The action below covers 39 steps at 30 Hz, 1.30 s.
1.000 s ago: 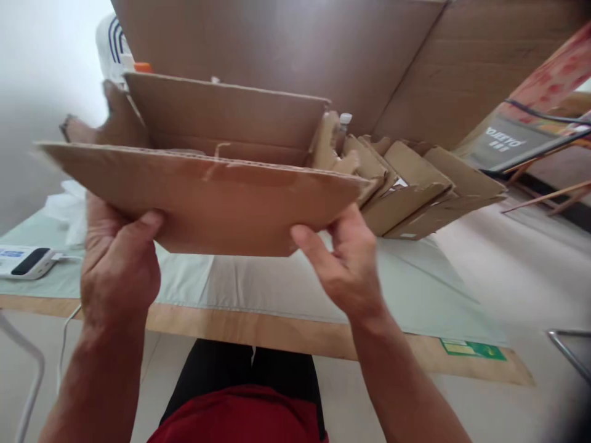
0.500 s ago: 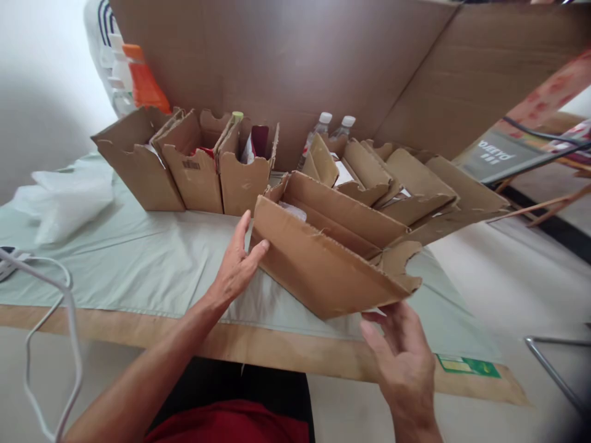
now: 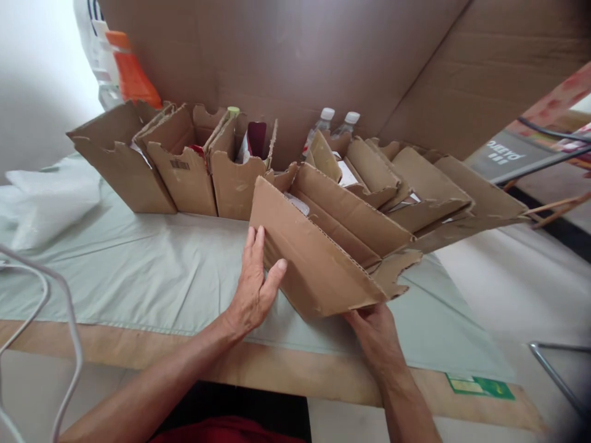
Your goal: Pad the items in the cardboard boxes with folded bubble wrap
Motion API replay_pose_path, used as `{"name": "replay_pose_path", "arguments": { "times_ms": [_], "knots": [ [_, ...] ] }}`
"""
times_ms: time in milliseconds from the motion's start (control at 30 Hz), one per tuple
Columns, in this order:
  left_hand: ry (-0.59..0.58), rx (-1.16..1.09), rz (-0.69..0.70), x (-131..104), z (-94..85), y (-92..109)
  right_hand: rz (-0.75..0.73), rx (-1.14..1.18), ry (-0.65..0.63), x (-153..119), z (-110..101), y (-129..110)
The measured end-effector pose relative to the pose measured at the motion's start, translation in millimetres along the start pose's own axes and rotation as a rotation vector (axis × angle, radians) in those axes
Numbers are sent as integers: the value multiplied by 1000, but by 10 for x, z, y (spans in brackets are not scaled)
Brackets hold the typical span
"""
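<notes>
An open-topped cardboard box [image 3: 307,258] stands at an angle in front of me on the cloth-covered table, leaning to the right. Something clear and plastic-looking [image 3: 298,204] shows inside it. Against the left end of its near side rests my left hand [image 3: 255,288], fingers stretched out and thumb apart. My right hand [image 3: 376,338] holds the box from below at its lower right end; the box hides its fingertips.
Behind stand several more cardboard boxes [image 3: 184,178], in a left group and a leaning right group [image 3: 429,206]. Clear bottles [image 3: 344,126] and an orange bottle [image 3: 133,77] are at the back. Plastic wrap [image 3: 55,197] and a white cable [image 3: 69,320] lie left.
My right hand has moved left and in under the box's right end. My left hand has slid further onto the near side. The box has tilted slightly, and the view has shifted.
</notes>
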<state>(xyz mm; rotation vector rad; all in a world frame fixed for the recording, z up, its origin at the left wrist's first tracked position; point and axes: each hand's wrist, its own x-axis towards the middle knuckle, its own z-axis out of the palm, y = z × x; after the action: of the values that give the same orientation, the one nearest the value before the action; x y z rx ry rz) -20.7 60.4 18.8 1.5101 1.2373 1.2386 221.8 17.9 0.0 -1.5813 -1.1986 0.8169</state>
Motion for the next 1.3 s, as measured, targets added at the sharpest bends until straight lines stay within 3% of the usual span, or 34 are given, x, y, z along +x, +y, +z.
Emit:
{"name": "replay_pose_path", "arguments": {
  "times_ms": [167,367,500,700,933,1167,1300],
  "knots": [
    [-112,-67,-26,75,113,-89,-14,-199,36,-13,159,-163],
    [-105,-130,-59,156,14,-122,-45,-478,-75,27,290,-322],
    [-106,-181,-83,208,-33,-136,-60,-679,-100,262,437,-441],
    [-90,-171,-132,216,-34,-183,-90,-912,-34,820,821,-617],
    [-177,-170,-208,221,-48,-173,-105,-948,10,1183,1119,-597],
    [-153,-234,-242,225,-35,-186,-266,-821,-60,1026,1216,-565],
    [-62,-321,-287,238,-23,-179,-390,-693,-133,971,1306,-547]
  ]
}}
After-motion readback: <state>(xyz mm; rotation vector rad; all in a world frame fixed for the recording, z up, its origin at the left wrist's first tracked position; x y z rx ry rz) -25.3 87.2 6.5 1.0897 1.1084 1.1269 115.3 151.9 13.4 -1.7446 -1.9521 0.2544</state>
